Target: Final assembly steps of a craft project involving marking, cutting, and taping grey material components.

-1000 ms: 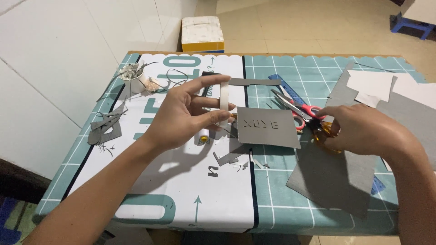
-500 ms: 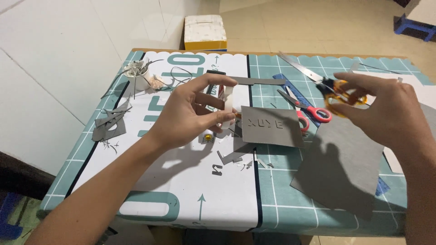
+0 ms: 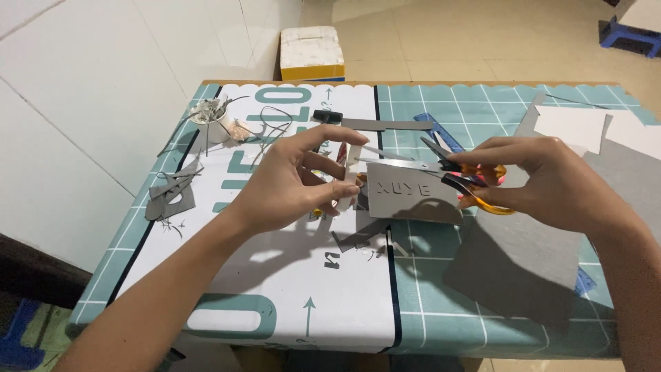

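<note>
My left hand (image 3: 289,182) is raised over the white printed mat (image 3: 275,275) and pinches a small white piece (image 3: 350,160) between thumb and fingertips. My right hand (image 3: 558,182) grips orange-handled scissors (image 3: 475,182). Their blades are parted and point left, with the tips right beside the white piece. Just below the blades is a grey card with cut-out letters (image 3: 413,196), next to my left fingertips; I cannot tell if it lies flat or is held.
A large grey sheet (image 3: 523,265) lies on the teal cutting mat (image 3: 482,324) under my right forearm. Grey offcuts (image 3: 172,196) and a white cup of scraps (image 3: 210,122) sit at the left. A grey strip (image 3: 385,125), blue ruler (image 3: 441,134) and white papers (image 3: 571,127) lie behind. A white-and-yellow box (image 3: 311,52) stands on the floor.
My right hand lifted the orange scissors off the mat and carried them left to my left hand, with blades now parted. My left hand stayed raised.
</note>
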